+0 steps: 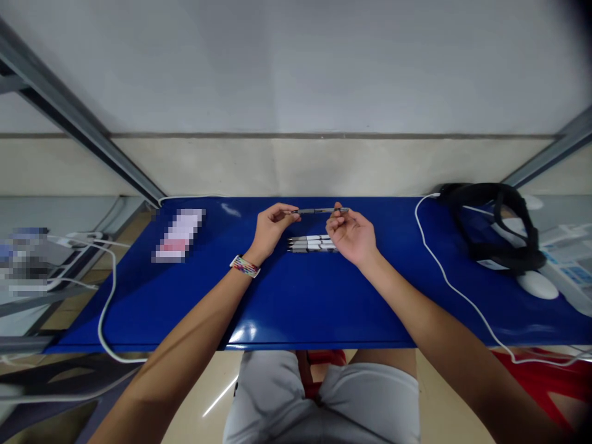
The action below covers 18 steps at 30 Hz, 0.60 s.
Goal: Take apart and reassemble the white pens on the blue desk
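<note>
A grey pen [319, 211] stretches level between my two hands, above the blue tabletop [296, 296]. The fingers of my left hand [272, 228] pinch its left end. At its right end, the fingertips of my right hand [354, 234] close on the dark tip, with the palm turned upward and the other fingers curled. Just below lie several white and grey pens [308, 244], side by side on the table. Their right ends are partly hidden behind my right hand. A patterned woven band is on my left wrist.
A blurred phone-like rectangle [180, 235] lies at the left. On the right sit a black headset with a strap [497, 228] and a white rounded controller [537, 285]. A white cable [444, 271] runs down to the front edge. Metal frame posts [83, 117] flank the table, a wall behind.
</note>
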Each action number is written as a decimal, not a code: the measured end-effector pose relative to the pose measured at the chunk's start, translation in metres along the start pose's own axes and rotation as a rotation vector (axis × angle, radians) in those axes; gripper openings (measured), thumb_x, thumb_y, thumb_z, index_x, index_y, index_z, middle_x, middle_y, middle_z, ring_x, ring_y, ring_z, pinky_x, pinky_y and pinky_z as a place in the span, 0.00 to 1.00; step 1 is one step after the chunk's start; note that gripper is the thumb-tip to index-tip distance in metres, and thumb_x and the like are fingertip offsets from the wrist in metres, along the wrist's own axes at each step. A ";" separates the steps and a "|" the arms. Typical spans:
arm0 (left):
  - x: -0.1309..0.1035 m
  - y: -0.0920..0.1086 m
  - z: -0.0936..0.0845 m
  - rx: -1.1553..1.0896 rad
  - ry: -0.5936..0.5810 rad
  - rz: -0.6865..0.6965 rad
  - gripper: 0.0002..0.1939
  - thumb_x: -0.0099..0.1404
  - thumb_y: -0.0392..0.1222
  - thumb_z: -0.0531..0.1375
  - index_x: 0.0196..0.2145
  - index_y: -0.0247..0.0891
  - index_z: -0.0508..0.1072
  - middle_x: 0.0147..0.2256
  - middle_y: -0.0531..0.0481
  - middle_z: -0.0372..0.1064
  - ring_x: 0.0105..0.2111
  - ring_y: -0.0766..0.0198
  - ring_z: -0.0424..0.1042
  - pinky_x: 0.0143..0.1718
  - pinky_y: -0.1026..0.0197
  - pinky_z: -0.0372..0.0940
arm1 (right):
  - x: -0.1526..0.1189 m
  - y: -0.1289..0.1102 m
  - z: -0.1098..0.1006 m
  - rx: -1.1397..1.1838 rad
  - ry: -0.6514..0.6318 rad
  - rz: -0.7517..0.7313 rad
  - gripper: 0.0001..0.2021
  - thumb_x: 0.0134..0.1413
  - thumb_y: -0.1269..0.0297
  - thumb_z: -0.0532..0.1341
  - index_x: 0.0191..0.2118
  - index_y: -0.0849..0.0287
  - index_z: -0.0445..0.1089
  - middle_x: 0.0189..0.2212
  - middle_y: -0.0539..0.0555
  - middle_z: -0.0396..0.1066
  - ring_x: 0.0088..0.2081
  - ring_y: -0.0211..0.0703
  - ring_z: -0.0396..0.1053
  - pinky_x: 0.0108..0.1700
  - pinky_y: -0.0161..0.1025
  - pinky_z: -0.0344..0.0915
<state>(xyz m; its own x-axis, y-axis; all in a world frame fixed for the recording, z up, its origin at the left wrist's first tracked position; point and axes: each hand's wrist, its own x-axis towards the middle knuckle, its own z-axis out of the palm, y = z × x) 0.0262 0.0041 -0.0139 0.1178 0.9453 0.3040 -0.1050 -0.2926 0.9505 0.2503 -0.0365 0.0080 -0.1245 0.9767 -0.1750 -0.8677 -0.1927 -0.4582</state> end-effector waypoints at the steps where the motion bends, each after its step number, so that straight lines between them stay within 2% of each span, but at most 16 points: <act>1: 0.000 0.000 0.000 0.002 0.000 -0.004 0.12 0.64 0.44 0.73 0.43 0.38 0.82 0.36 0.46 0.83 0.39 0.58 0.83 0.50 0.51 0.75 | 0.000 0.000 0.000 -0.010 0.001 0.002 0.09 0.62 0.68 0.60 0.45 0.57 0.75 0.30 0.52 0.71 0.30 0.40 0.66 0.38 0.39 0.72; 7: 0.000 -0.002 0.000 0.003 -0.002 -0.001 0.12 0.62 0.45 0.74 0.42 0.39 0.82 0.35 0.47 0.83 0.38 0.58 0.83 0.50 0.51 0.75 | -0.001 0.001 0.000 0.062 0.000 0.016 0.10 0.64 0.65 0.57 0.45 0.58 0.75 0.31 0.53 0.72 0.30 0.39 0.66 0.38 0.39 0.72; 12: 0.000 0.000 0.000 0.004 -0.002 -0.004 0.13 0.63 0.46 0.73 0.43 0.39 0.82 0.36 0.46 0.83 0.39 0.57 0.83 0.50 0.51 0.75 | -0.001 0.000 0.000 -0.015 -0.004 0.005 0.08 0.61 0.67 0.60 0.43 0.57 0.75 0.29 0.51 0.70 0.30 0.40 0.66 0.38 0.40 0.72; 16: 0.000 0.002 0.000 -0.003 -0.002 0.005 0.12 0.63 0.45 0.73 0.42 0.38 0.82 0.35 0.47 0.82 0.38 0.58 0.82 0.48 0.53 0.75 | 0.001 -0.005 0.000 -0.057 -0.011 0.002 0.13 0.66 0.59 0.58 0.47 0.57 0.77 0.35 0.55 0.77 0.31 0.40 0.68 0.37 0.40 0.72; 18: 0.000 0.002 0.000 -0.001 0.007 0.011 0.12 0.63 0.45 0.73 0.42 0.38 0.81 0.35 0.47 0.82 0.37 0.59 0.81 0.46 0.55 0.74 | 0.003 -0.008 -0.001 -0.142 -0.014 0.004 0.14 0.66 0.57 0.60 0.48 0.58 0.79 0.37 0.56 0.79 0.29 0.39 0.66 0.34 0.39 0.71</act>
<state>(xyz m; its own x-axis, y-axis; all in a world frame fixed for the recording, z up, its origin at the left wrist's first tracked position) 0.0255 0.0040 -0.0118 0.1096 0.9429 0.3145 -0.1073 -0.3033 0.9468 0.2572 -0.0321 0.0101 -0.1353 0.9769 -0.1655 -0.7907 -0.2071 -0.5762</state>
